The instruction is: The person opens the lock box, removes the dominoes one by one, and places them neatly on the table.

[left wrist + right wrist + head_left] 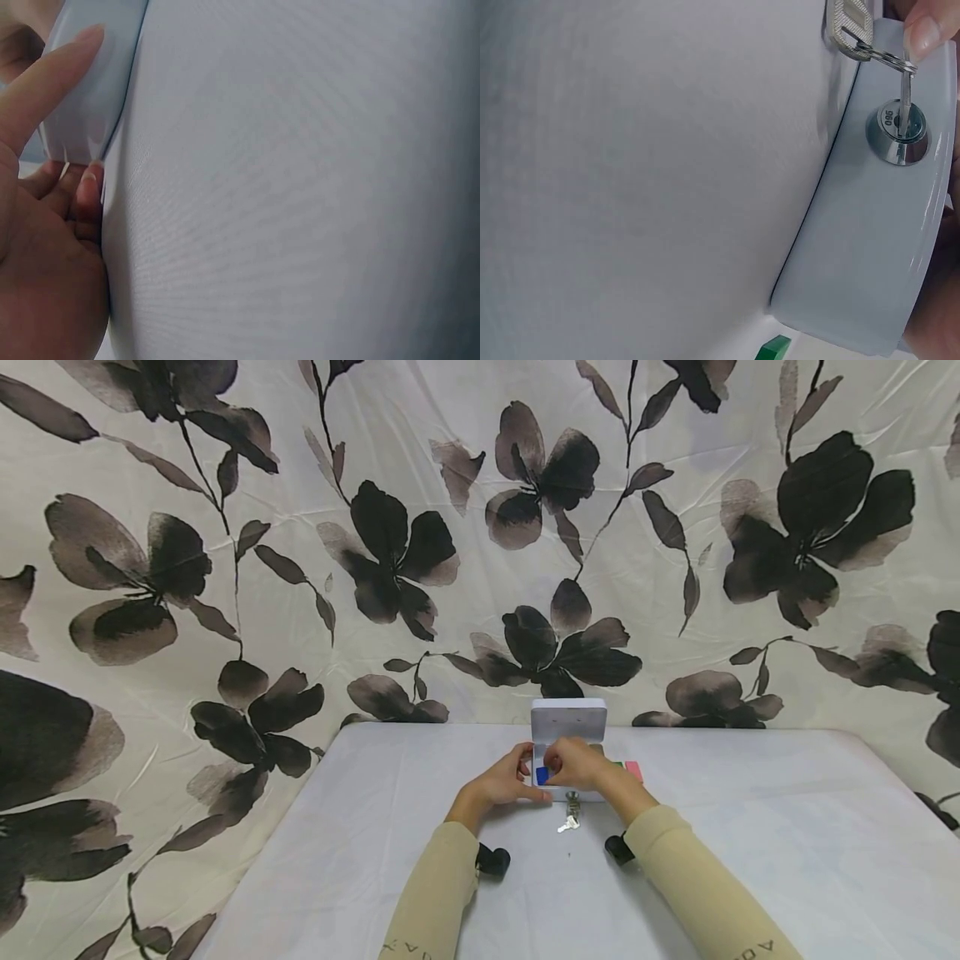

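A small white metal lock box (558, 794) stands on the table with its lid (568, 720) raised. My left hand (504, 779) grips its left front corner; in the left wrist view the thumb lies along the front wall and the other fingers of the left hand (52, 262) bend round the end. My right hand (581, 764) reaches into the box from above, fingers curled down at a blue block (542, 776) in the left front part. The right palm hides most of the interior. A key (906, 94) sits in the round lock (896, 135) on the front.
A second key (851, 22) hangs from the ring near the tabletop. Right of the box are a pink block (633, 771) and a green block (772, 348). White cloth covers the table (360, 843); a flower-patterned cloth (450, 568) hangs behind.
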`<state>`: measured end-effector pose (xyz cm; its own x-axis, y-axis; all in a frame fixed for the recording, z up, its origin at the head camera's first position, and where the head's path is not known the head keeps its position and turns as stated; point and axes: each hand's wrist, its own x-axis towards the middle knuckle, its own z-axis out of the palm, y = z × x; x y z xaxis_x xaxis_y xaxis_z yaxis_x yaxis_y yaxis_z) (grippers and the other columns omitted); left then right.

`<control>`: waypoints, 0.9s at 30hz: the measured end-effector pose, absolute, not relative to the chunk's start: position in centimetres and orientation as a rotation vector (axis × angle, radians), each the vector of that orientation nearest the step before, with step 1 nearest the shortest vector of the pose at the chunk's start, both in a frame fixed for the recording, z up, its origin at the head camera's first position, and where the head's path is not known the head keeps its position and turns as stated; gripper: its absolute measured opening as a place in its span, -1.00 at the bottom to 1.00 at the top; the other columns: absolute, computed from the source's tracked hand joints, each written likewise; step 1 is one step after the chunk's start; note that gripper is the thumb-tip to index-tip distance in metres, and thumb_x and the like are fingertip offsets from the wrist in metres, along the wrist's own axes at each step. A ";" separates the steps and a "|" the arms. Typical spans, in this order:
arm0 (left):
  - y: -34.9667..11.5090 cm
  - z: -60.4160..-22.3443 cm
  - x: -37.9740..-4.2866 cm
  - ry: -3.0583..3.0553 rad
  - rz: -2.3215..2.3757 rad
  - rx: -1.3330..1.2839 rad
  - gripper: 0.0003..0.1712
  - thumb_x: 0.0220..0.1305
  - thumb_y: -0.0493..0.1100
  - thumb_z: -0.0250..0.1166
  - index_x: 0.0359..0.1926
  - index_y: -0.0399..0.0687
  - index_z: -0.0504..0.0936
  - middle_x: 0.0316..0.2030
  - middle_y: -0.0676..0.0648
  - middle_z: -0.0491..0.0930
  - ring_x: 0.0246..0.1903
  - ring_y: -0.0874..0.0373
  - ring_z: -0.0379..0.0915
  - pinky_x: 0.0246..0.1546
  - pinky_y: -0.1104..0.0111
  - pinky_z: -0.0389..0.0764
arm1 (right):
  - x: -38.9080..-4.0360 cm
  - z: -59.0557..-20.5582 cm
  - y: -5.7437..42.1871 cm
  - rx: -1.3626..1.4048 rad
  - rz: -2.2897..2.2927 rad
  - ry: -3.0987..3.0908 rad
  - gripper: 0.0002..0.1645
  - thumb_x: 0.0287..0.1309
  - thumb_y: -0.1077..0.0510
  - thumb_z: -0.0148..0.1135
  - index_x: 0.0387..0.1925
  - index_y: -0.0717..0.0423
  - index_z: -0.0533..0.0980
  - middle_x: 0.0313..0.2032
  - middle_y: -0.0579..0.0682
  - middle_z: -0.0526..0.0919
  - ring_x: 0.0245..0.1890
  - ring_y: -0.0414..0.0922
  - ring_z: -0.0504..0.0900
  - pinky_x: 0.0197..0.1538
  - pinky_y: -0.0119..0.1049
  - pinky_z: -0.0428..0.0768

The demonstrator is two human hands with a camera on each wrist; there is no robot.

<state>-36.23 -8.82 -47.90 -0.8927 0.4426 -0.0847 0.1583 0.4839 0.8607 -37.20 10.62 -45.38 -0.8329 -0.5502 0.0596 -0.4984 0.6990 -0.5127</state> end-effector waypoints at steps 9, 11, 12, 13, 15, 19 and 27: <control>-8.8 -48.0 -36.4 2.431 1.369 0.490 0.10 0.08 -0.14 0.61 0.52 -0.16 0.15 0.02 -0.09 0.41 -0.05 0.06 0.28 -0.08 0.26 0.34 | -37.2 -45.3 10.5 -0.868 -0.790 2.804 -0.71 0.08 0.25 0.52 -0.15 0.29 0.70 -0.40 -0.05 0.67 -0.35 -0.15 0.52 -0.14 -0.21 0.58; -8.8 -48.0 -36.4 2.429 1.368 0.487 0.10 0.08 -0.14 0.61 0.52 -0.15 0.15 0.01 -0.09 0.40 -0.05 0.06 0.28 -0.08 0.26 0.34 | -37.1 -45.3 10.5 -0.870 -0.793 2.805 -0.72 0.10 0.26 0.52 -0.15 0.30 0.70 -0.39 -0.04 0.68 -0.35 -0.15 0.52 -0.12 -0.20 0.58; -8.9 -48.0 -36.4 2.431 1.365 0.485 0.10 0.08 -0.14 0.61 0.52 -0.15 0.15 0.00 -0.09 0.40 -0.05 0.06 0.28 -0.08 0.27 0.34 | -37.1 -45.3 10.4 -0.868 -0.791 2.807 -0.71 0.10 0.25 0.52 -0.14 0.31 0.70 -0.39 -0.04 0.68 -0.35 -0.15 0.53 -0.12 -0.19 0.59; -8.9 -48.0 -36.4 2.431 1.364 0.487 0.10 0.08 -0.14 0.61 0.52 -0.14 0.15 -0.01 -0.10 0.40 -0.05 0.06 0.28 -0.07 0.27 0.34 | -37.2 -45.3 10.4 -0.867 -0.791 2.810 -0.71 0.09 0.25 0.52 -0.14 0.31 0.70 -0.39 -0.03 0.69 -0.34 -0.14 0.53 -0.12 -0.19 0.59; -8.9 -48.0 -36.4 2.429 1.364 0.487 0.10 0.08 -0.14 0.61 0.52 -0.14 0.15 -0.01 -0.10 0.40 -0.06 0.06 0.28 -0.07 0.27 0.34 | -37.1 -45.3 10.2 -0.849 -0.797 2.811 -0.70 0.09 0.24 0.53 -0.13 0.30 0.70 -0.38 -0.03 0.69 -0.34 -0.14 0.53 -0.11 -0.19 0.59; -9.0 -48.1 -36.3 2.429 1.365 0.500 0.10 0.07 -0.15 0.61 0.52 -0.15 0.15 -0.03 -0.10 0.40 -0.07 0.07 0.29 -0.07 0.27 0.34 | -37.1 -45.5 10.0 -0.831 -0.791 2.817 -0.68 0.07 0.23 0.54 -0.12 0.29 0.71 -0.38 -0.03 0.70 -0.35 -0.16 0.54 -0.13 -0.20 0.59; -9.0 -48.1 -36.3 2.427 1.364 0.493 0.09 0.07 -0.15 0.62 0.51 -0.14 0.17 -0.07 -0.11 0.39 -0.09 0.06 0.29 -0.11 0.27 0.34 | -36.9 -45.4 9.6 -0.803 -0.794 2.816 -0.65 0.08 0.22 0.54 -0.10 0.30 0.70 -0.34 0.00 0.72 -0.33 -0.14 0.58 -0.10 -0.18 0.63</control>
